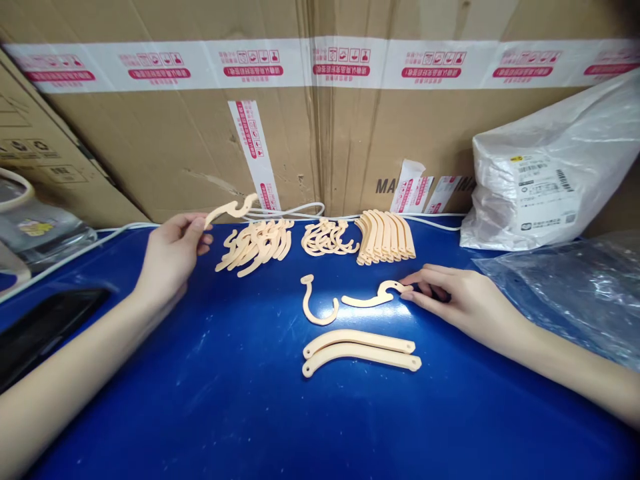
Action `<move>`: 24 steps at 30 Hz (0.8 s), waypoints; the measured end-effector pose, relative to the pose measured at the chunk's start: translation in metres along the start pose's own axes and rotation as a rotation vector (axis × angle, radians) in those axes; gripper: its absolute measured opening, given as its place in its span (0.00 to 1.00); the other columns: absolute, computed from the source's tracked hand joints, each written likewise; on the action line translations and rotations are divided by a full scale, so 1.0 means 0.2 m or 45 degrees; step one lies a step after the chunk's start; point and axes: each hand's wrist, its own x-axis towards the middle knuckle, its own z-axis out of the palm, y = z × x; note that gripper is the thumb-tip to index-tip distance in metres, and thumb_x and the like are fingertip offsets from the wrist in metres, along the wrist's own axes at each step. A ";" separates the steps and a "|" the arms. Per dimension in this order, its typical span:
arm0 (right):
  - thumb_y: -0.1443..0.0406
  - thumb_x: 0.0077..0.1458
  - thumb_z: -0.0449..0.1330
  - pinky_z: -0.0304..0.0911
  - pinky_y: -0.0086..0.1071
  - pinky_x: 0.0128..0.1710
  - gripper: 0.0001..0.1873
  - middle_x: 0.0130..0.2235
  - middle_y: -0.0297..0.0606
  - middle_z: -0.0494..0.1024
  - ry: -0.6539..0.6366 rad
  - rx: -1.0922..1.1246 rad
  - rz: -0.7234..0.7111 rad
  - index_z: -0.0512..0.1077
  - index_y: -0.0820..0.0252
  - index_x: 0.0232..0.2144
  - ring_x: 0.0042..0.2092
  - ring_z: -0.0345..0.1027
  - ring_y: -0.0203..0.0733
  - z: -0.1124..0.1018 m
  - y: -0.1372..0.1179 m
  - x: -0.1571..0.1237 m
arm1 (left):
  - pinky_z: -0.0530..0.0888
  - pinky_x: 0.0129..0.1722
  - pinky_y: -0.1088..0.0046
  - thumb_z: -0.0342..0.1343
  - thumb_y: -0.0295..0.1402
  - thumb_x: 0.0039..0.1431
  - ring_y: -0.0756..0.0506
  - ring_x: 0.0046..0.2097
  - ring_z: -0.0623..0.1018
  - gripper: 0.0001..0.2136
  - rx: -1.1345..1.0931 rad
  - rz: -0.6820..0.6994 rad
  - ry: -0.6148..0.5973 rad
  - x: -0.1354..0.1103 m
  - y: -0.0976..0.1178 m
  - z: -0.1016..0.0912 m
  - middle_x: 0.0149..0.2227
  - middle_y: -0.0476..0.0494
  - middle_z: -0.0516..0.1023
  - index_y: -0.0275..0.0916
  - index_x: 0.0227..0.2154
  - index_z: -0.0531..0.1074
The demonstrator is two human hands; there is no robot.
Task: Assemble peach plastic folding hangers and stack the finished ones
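Note:
My left hand (177, 250) pinches one end of a beige S-curved plastic piece (231, 211), lifted above the table's far left. In my right hand (447, 290), thumb and fingers grip the holed end of a matching S-curved piece (370, 300), low over or on the table. Left of it lies a loose beige hook (320, 320), like a hanger hook. Nearer to me, two curved hanger arms (360, 350) with holed ends rest side by side. Behind are a pile of S-curved pieces (260, 243), a heap of hooks (327, 237) and a row of arms (387, 237).
Cardboard boxes (190, 133) stand along the back of the blue table (225, 400). A white cable (430, 223) runs before them. On the right are a white plastic bag (540, 173) and clear plastic film (575, 287). A black object (50, 327) and a clear container (50, 227) are at left.

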 end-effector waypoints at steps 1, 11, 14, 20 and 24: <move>0.51 0.62 0.52 0.55 0.28 0.27 0.17 0.29 0.30 0.72 -0.009 0.008 0.011 0.74 0.51 0.41 0.27 0.62 0.33 0.00 0.00 0.00 | 0.63 0.31 0.79 0.47 0.28 0.61 0.53 0.30 0.65 0.05 -0.098 -0.035 -0.047 -0.03 0.02 0.01 0.32 0.49 0.65 0.36 0.37 0.67; 0.48 0.59 0.55 0.59 0.31 0.27 0.23 0.31 0.32 0.74 0.156 0.089 0.027 0.69 0.53 0.50 0.28 0.64 0.36 -0.01 -0.04 -0.02 | 0.65 0.27 0.78 0.53 0.35 0.60 0.52 0.28 0.66 0.08 -0.347 -0.170 -0.557 -0.38 0.19 0.14 0.27 0.50 0.67 0.35 0.36 0.72; 0.51 0.60 0.54 0.65 0.31 0.32 0.30 0.39 0.33 0.76 0.186 0.399 -0.051 0.55 0.50 0.62 0.33 0.69 0.37 -0.05 -0.14 -0.05 | 0.67 0.34 0.74 0.48 0.33 0.65 0.50 0.32 0.69 0.08 -0.009 0.312 -0.706 -0.49 0.20 0.16 0.30 0.50 0.69 0.39 0.36 0.72; 0.58 0.62 0.55 0.67 0.26 0.35 0.08 0.36 0.28 0.79 -0.056 0.497 -0.179 0.75 0.46 0.36 0.37 0.73 0.36 -0.08 -0.31 -0.09 | 0.68 0.38 0.75 0.40 0.25 0.68 0.52 0.39 0.72 0.10 0.170 0.750 -0.818 -0.65 0.20 0.16 0.39 0.49 0.68 0.40 0.41 0.67; 0.59 0.62 0.55 0.66 0.27 0.34 0.09 0.36 0.29 0.79 -0.128 0.499 -0.223 0.76 0.48 0.37 0.38 0.73 0.37 -0.08 -0.32 -0.09 | 0.68 0.40 0.78 0.42 0.23 0.67 0.53 0.40 0.71 0.10 0.166 0.840 -0.700 -0.64 0.21 0.14 0.40 0.49 0.67 0.39 0.42 0.67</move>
